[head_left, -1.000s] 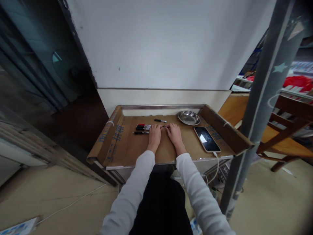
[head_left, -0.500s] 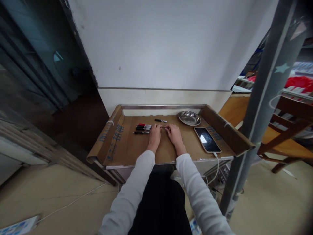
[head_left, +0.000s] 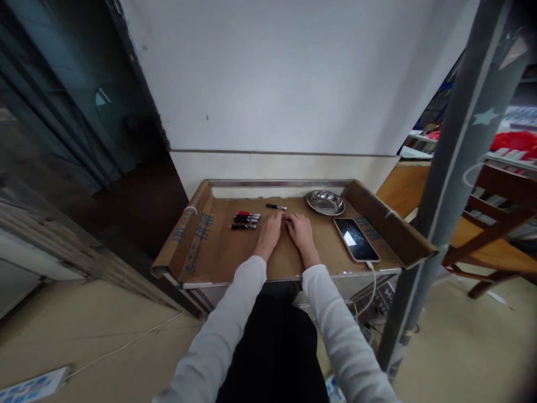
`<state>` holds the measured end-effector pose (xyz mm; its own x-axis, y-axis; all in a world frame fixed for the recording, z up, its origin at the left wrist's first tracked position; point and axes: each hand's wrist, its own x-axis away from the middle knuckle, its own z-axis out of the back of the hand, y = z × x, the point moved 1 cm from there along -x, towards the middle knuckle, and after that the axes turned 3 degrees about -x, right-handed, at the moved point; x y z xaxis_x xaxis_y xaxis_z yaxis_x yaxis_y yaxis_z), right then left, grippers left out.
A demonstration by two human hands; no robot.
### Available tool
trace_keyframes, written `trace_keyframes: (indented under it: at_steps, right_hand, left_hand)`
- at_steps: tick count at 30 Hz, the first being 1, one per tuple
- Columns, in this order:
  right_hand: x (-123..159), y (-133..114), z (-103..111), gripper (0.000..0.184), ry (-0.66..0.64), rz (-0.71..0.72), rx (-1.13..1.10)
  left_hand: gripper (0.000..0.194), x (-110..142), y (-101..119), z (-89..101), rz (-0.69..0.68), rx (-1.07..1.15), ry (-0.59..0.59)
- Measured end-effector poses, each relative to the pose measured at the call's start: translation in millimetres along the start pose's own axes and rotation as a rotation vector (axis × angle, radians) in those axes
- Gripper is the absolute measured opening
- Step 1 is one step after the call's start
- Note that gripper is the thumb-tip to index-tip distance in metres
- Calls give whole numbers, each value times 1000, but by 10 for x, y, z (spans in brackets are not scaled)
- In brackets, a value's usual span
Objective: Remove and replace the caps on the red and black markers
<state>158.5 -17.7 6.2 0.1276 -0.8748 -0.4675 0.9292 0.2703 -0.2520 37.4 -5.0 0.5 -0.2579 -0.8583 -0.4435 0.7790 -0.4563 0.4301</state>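
My left hand (head_left: 269,230) and my right hand (head_left: 300,229) rest over the middle of the cardboard-lined tabletop (head_left: 235,257), almost fingertip to fingertip. Both have their fingers curled closed around a small dark thing, mostly hidden, whose kind I cannot make out. Left of my left hand lie a red marker (head_left: 249,214) and several black ones, among them a black marker (head_left: 243,226) nearest me. Just beyond my fingers is a short black marker (head_left: 276,207), lying by itself.
A round steel dish (head_left: 325,202) stands at the back right. In front of it lies a phone (head_left: 356,240), its white cable (head_left: 372,288) hanging off the front edge. Folded cardboard sides (head_left: 388,224) border the table, and a grey post (head_left: 448,162) rises at the right.
My left hand has shifted slightly right, closing the gap to my right hand. The small dark thing between them is now more covered. The markers at the left show more fully.
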Motion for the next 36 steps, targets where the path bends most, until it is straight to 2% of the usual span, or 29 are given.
trace_keyframes:
  at_steps: [5,10,15,20,26,36]
  right_hand:
    - [113,-3,33,19,72,-117,35]
    - [167,-11,49,18,108,-176,55]
    - [174,22,48,18,165,-248,53]
    - [213,46,55,23,217,-315,6]
    - [258,-15,91,24,192,-249,-56]
    - [245,-42,97,23,121,-69,-121]
  left_hand:
    - [43,-199,-6,-99,-22,-201,86]
    - [45,-299,-38,-184,-100,-237,32]
    - [33,-243,-12,-139,-126,-250,18]
    - [20,-58,81,-34,-134,-232,-49]
    - [20,204,106,152,-77,-159,37]
    - [21,266,127,268,-23,-99,24]
